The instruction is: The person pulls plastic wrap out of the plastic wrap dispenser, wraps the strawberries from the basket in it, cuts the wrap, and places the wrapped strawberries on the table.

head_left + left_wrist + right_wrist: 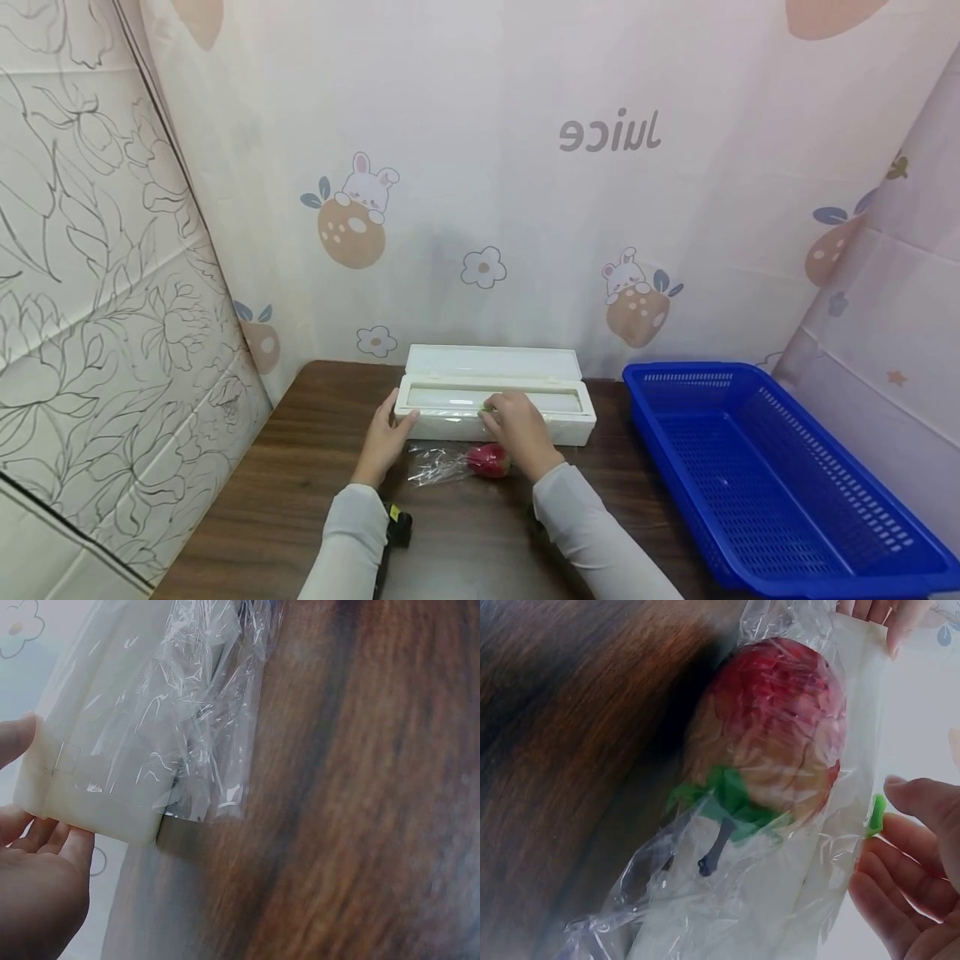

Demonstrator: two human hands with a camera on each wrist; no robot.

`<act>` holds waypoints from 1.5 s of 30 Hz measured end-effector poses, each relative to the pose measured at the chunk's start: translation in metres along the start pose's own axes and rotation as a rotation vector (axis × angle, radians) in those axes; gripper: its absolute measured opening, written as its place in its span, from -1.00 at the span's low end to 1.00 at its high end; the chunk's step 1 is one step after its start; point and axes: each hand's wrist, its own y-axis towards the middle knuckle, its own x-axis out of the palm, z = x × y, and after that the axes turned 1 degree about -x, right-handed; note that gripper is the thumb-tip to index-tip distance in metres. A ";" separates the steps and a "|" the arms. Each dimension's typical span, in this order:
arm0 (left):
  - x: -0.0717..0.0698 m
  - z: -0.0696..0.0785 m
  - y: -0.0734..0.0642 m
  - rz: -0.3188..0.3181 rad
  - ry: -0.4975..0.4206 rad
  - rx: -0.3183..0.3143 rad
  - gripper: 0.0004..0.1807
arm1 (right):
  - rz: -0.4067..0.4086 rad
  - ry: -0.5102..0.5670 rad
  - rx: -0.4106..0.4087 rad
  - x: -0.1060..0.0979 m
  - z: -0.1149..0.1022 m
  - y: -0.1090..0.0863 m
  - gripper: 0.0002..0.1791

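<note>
A long white cling film dispenser box (480,427) stands on the table with its lid (495,363) raised at the back and a pale roll inside. My left hand (384,437) grips the box's left end, thumb on top and fingers against the end. My right hand (521,429) is at the front edge, pinching a small green slider (876,816) between thumb and forefinger. Clear film (206,712) hangs from the box front. It drapes over a red fruit (769,727) with green leaves and a dark stem, lying before the box.
A large blue plastic basket (675,492) stands on the right of the brown wooden table (262,500). Printed curtains (480,183) hang close behind the table and at both sides. A dark strap device (400,527) sits by the left wrist.
</note>
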 end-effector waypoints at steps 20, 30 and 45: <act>-0.001 0.006 -0.002 -0.004 -0.005 0.002 -0.22 | 0.046 -0.041 0.003 0.009 0.004 -0.003 -0.89; -0.001 0.006 -0.001 -0.007 -0.012 0.014 -0.20 | 0.043 -0.051 -0.031 0.008 0.003 -0.002 -0.89; -0.001 0.003 -0.002 -0.010 -0.005 0.003 -0.19 | 0.018 -0.111 -0.076 0.008 -0.001 -0.003 -0.84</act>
